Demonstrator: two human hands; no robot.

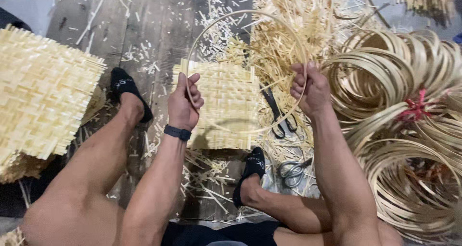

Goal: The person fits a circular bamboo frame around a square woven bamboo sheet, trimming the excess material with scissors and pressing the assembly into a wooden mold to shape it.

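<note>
- Bare knees and thighs filled the near edge, with both forearms reaching away from them toward the far side.
- Held up between the two hands was a thin bamboo hoop (pixel 250 16), roughly upright over the floor, its far arc rising above a woven mat and its near arc crossing low in front of that mat.
- Left hand (pixel 185 104) was curled shut on the hoop's left side, fingers wrapped around the strip and thumb pointing up; a dark band (pixel 177 132) sat on that wrist.
- Right hand (pixel 308 89) was clenched on the hoop's right side, fingers folded tight over the strip.
- Directly behind the hoop lay the square woven mat (pixel 226 106), flat on the plank floor (pixel 144 29), loose ends sticking out along its edges.
- Just right of the mat, black-handled shears (pixel 279 118) lay on the floor, partly under the hoop's lower curve.
- Nearer, beside the right foot, a second pair of scissors (pixel 291 171) with grey handles rested among shavings.
- Two feet in black socks were planted on the floor: one (pixel 127 94) left of the mat, one (pixel 250 171) near its lower right corner.
- Farther off, a heap of loose splints (pixel 288 29) covered the floor beyond the mat.
- At the right stood a large pile of coiled hoops (pixel 409 130), some tied with a red cord (pixel 416 106).
- At the left lay a stack of bigger woven mats (pixel 43 92).
</note>
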